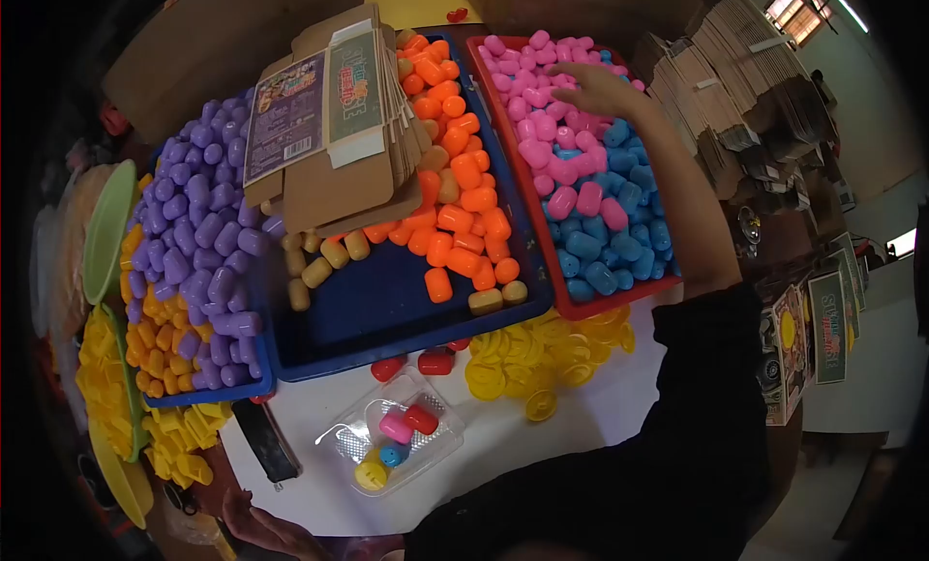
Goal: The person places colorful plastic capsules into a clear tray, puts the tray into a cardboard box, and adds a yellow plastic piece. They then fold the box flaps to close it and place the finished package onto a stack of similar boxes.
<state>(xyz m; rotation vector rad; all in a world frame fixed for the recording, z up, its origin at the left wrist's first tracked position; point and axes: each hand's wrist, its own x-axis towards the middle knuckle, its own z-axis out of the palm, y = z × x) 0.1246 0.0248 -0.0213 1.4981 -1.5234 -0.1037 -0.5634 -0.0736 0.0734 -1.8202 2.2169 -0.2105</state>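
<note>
My right hand (598, 89) reaches over the pink barrel-shaped pieces (539, 153) at the back of the red tray (513, 160). Its fingers are apart and touch or hover just above the pieces; I see nothing held. Blue barrel-shaped pieces (602, 244) fill the front of that tray. At the lower left, near the table edge, my left hand (266, 530) is open and partly cut off by the frame. Between my arms a clear plastic tray (339, 435) holds a red piece (421, 419), a pink piece (395, 427), a blue piece (393, 455) and a yellow disc (371, 472).
A blue tray (406, 343) holds orange pieces (466, 222), tan pieces (334, 252) and stacked flat cartons (358, 174). Purple pieces (194, 208) heap at left. Yellow discs (523, 356), loose red pieces (436, 364) and a black pouch (263, 443) lie nearby. Cardboard stacks (735, 87) stand right.
</note>
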